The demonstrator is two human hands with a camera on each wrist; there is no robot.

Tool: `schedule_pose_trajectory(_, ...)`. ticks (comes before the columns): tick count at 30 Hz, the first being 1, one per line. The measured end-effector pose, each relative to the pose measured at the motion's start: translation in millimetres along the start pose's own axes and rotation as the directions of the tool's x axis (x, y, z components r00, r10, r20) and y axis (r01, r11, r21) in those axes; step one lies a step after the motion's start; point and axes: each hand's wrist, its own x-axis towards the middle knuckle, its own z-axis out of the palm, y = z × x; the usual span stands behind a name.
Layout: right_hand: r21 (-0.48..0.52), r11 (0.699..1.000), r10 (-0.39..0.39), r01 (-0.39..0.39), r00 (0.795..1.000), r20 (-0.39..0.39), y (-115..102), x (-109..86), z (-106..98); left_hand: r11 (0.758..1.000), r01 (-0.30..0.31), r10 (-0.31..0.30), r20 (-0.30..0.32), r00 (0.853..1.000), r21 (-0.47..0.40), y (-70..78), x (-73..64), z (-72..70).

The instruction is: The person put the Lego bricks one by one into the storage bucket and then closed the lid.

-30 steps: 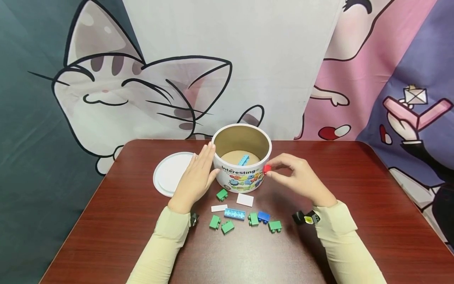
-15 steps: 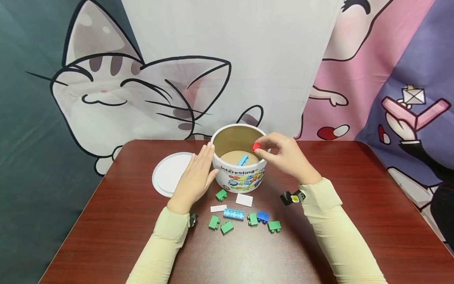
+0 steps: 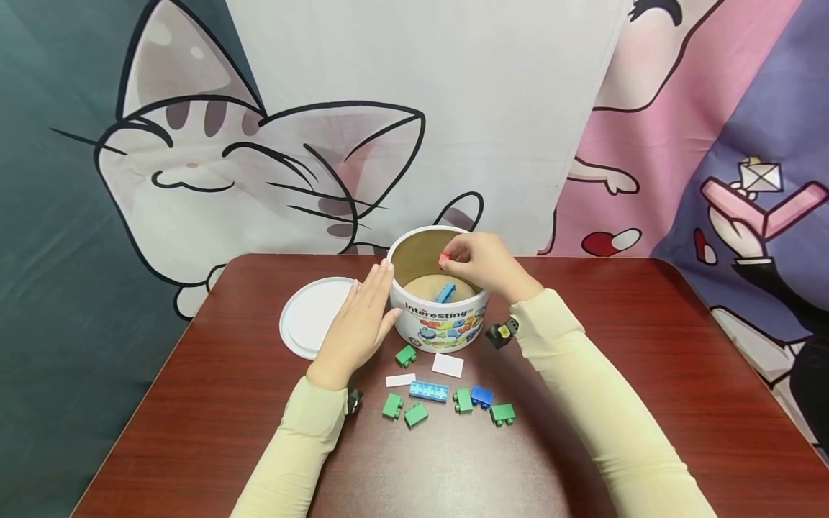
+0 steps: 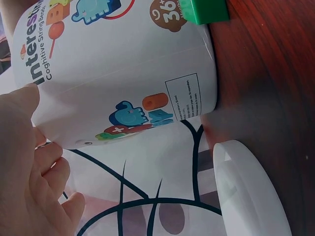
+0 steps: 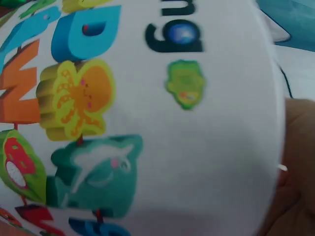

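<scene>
Hands: right hand [image 3: 484,263] pinches red brick [image 3: 443,260] | left hand [image 3: 355,325] extended, tub's [image 3: 447,329] 9 o'clock | brick has moved over tub; placing seems unfinished

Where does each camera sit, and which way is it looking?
Head: worn on the head, looking forward and down at the tub, lid and bricks; left hand, right hand and both sleeves show.
Left wrist: worn on that wrist, looking at the tub's side, lid and a green brick; part of the left hand shows at the left edge.
Right wrist: worn on that wrist, looking closely at the tub's printed side; part of the right hand shows at the right edge.
Shared: head and left wrist both show the tub and lid.
</scene>
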Motion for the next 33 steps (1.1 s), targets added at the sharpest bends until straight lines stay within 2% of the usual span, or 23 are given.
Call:
schedule_pose_trajectory(5, -0.025, 0.996, 0.082, -0.082, 0.997, 0.012, -1.9, 9.8, 6.9, 1.000, -0.007, 0.007, -0.003, 1.000, -0.002, 1.1, 0.4, -0.1)
schedule_pose_trajectory(8, -0.007, 0.992, 0.125, -0.125, 0.992, -0.020, -0.9, 11.1, 9.5, 1.000, -0.008, 0.007, -0.001, 1.000, -0.005, 1.8, 0.9, 0.1)
schedule_pose_trajectory(11, 0.021, 0.991, 0.130, -0.129, 0.990, -0.055, -1.0, 8.9, 9.6, 1.000, -0.008, 0.008, -0.006, 1.000, -0.007, 1.4, 1.0, -0.5)
schedule_pose_trajectory(18, 0.061, 0.997, 0.048, -0.037, 0.980, -0.191, -5.2, -9.1, 3.9, 1.000, -0.013, 0.012, -0.025, 1.000, -0.028, 1.4, -0.3, -1.4)
schedule_pose_trajectory(21, 0.080, 0.997, -0.001, 0.024, 0.963, -0.271, -9.4, -20.9, 0.8, 0.999, -0.013, 0.013, -0.027, 1.000, -0.029, 0.9, -0.8, -1.1)
schedule_pose_trajectory(26, 0.069, 0.990, -0.086, 0.121, 0.921, -0.381, -13.1, -42.7, -2.8, 0.999, -0.017, 0.017, -0.028, 0.999, -0.027, 0.1, -0.8, -0.6)
schedule_pose_trajectory(29, 0.075, 0.986, -0.110, 0.150, 0.916, -0.386, -13.1, -56.7, -3.8, 0.999, -0.019, 0.018, -0.033, 0.999, -0.026, -0.4, -0.6, -0.4)
schedule_pose_trajectory(33, 0.109, 0.980, -0.127, 0.169, 0.941, -0.314, -9.6, -76.4, -3.1, 0.999, -0.020, 0.019, -0.033, 0.999, -0.029, -0.7, -0.5, 0.0)
